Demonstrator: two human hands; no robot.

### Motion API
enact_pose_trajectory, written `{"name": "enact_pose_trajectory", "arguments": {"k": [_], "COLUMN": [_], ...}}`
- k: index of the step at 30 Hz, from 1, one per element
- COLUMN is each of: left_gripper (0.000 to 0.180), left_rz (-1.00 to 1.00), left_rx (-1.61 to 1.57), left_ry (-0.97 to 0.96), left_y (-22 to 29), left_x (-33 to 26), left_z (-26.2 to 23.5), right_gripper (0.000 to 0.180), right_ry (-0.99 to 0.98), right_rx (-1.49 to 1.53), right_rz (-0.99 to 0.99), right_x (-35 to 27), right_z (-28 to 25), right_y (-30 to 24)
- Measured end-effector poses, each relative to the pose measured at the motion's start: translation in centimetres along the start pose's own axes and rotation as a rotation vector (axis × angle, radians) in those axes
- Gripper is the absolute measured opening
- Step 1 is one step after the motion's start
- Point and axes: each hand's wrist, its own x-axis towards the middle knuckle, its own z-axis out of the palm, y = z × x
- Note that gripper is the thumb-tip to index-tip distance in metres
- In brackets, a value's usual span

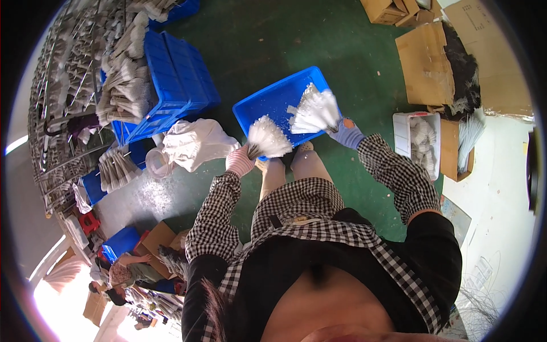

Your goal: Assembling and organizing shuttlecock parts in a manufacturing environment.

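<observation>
My left hand [240, 162], in a pink-striped glove, is closed round the dark narrow end of a fan-shaped white bundle [270, 137]. In a blue-striped glove, my right hand [347, 134] grips the narrow end of a second fan-shaped white bundle [315, 112]. Both bundles spread out over a shallow blue plastic tray [256, 106] in front of my feet. White specks are scattered inside the tray. The bundles look like bristles or feathers; I cannot tell which. The right bundle lies a little farther off than the left one, and they do not touch.
Left of the tray stand blue crates [181, 74] with more bundles piled beside them, a white cloth sack [196, 142] and a clear tub [159, 163]. Racks [68, 85] line the far left. On the right are a white bin [401, 137] and cardboard boxes [424, 65]. People [128, 271] sit at lower left.
</observation>
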Motion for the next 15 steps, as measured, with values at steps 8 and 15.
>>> {"name": "enact_pose_trajectory", "arguments": {"k": [8, 15], "left_gripper": [0.042, 0.044], "left_rz": [0.081, -0.013], "left_rx": [0.088, 0.111], "left_ry": [0.003, -0.087], "left_y": [1.5, 1.9], "left_x": [-5.2, -8.2], "left_z": [-0.9, -4.4], "right_gripper": [0.061, 0.065], "right_ry": [-0.251, -0.089], "right_rx": [-0.183, -0.131], "right_rz": [0.017, 0.08], "right_x": [-0.4, -1.6], "right_z": [-1.0, -2.2], "right_y": [-2.2, -10.0]}}
